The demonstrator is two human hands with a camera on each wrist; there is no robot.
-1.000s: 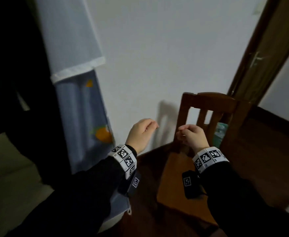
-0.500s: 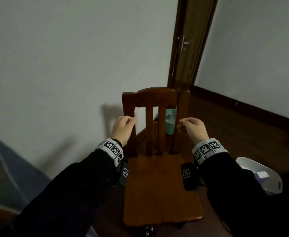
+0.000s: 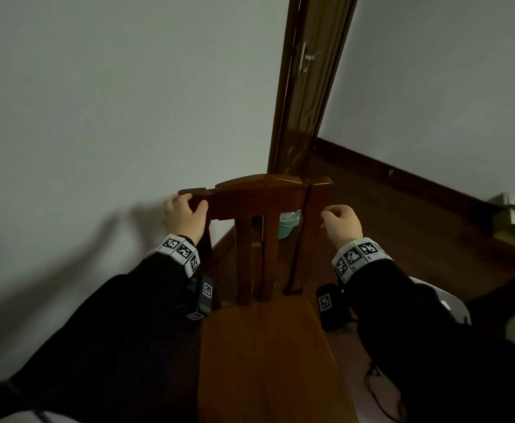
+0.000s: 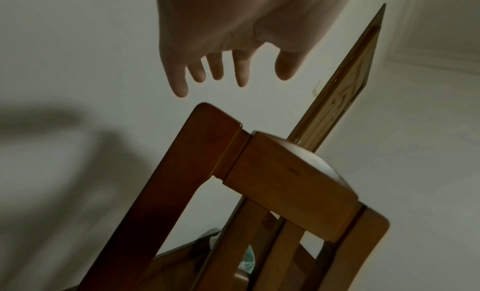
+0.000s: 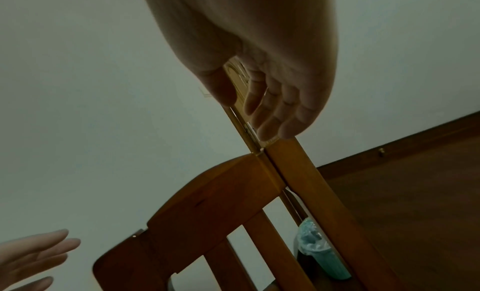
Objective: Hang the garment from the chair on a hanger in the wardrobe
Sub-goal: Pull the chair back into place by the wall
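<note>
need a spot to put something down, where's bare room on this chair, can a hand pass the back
The seat is bare forward of the slats. A hand could likely pass between left post and first slat. Crowded: the top rail's ends, by the left hand and right hand; a green-lined bin stands behind the right gap.

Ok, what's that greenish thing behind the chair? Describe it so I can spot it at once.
Find the wooden door in the room's corner, then the wooden chair before it. Through the backrest's right gap, a small waste bin stands on the floor: the only pale green thing among all the brown wood, with a crumpled liner.
</note>
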